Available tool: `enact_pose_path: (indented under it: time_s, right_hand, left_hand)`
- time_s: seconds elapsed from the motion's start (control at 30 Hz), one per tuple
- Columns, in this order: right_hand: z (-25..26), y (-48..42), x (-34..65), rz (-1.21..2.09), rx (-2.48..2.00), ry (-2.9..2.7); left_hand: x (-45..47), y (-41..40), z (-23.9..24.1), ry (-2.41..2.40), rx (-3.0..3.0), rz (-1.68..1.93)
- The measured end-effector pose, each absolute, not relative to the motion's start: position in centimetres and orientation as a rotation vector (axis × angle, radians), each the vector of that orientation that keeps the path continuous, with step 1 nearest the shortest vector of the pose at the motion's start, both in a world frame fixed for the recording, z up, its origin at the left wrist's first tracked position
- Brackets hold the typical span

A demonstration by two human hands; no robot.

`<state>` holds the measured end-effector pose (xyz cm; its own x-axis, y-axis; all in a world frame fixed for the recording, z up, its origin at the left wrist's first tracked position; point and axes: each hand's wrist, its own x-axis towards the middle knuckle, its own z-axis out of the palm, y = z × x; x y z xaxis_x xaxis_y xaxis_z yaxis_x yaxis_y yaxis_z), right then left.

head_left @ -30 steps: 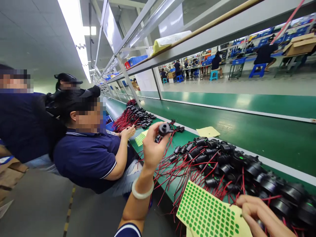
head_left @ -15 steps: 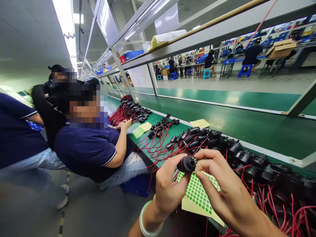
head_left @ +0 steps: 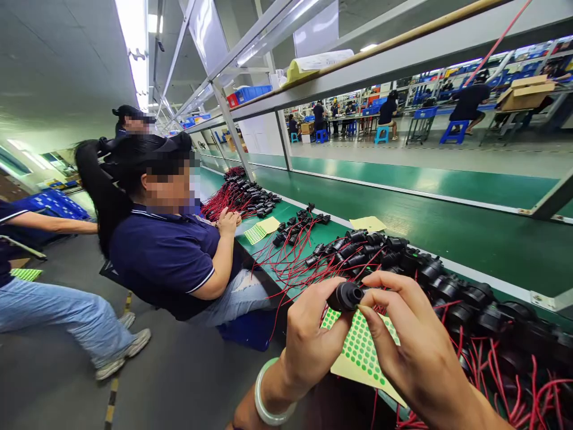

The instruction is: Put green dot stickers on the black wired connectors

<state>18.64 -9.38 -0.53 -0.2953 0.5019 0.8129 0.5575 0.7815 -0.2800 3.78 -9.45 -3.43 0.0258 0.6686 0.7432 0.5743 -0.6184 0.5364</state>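
My left hand (head_left: 313, 340) is closed round a small black cylindrical part (head_left: 344, 297), thumb and fingers on its sides. The part's round, hollow nozzle points toward me and to the right. My right hand (head_left: 407, 334) has its thumb and index fingertips pinched together at the nozzle's edge. Whether a small thing sits between those fingertips I cannot make out. Below both hands lies a pale yellow sheet of green round stickers (head_left: 358, 352), partly covered by them. To the right, a heap of black parts with red wires (head_left: 470, 304) runs along the bench.
A green bench (head_left: 286, 212) carries smaller black parts (head_left: 299, 224), another sticker sheet (head_left: 262, 230) and a yellow paper (head_left: 367, 224). At left a seated co-worker (head_left: 170, 251) handles parts. A metal frame (head_left: 228, 125) rises behind the bench. Someone's legs (head_left: 67, 322) show far left.
The right fingertips stay pinched at the nozzle, and the left hand keeps its hold. The view has shifted slightly. A person behind the co-worker has stepped further left.
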Motion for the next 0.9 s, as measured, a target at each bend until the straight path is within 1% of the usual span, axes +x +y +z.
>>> enact_pose_path:
  time_s: [0.4, 0.57, 0.73, 0.9]
  right_hand:
    - [-0.4, -9.3, 18.5, -0.248, -0.761, -1.970]
    - [-0.3, -9.2, 18.5, -0.218, -0.752, -1.935]
    - [-0.6, -9.3, 19.1, -0.115, -0.750, -1.921]
    - [-1.5, -9.4, 19.5, -0.193, -0.647, -1.963]
  left_hand:
    - [3.7, -9.3, -3.3, 1.349, 2.210, 1.690]
    - [3.7, -9.3, -3.3, 1.344, 2.209, 1.690]
    - [3.6, -9.2, -3.4, 1.384, 2.154, 1.678]
    - [3.5, -9.2, -3.3, 1.366, 2.147, 1.680]
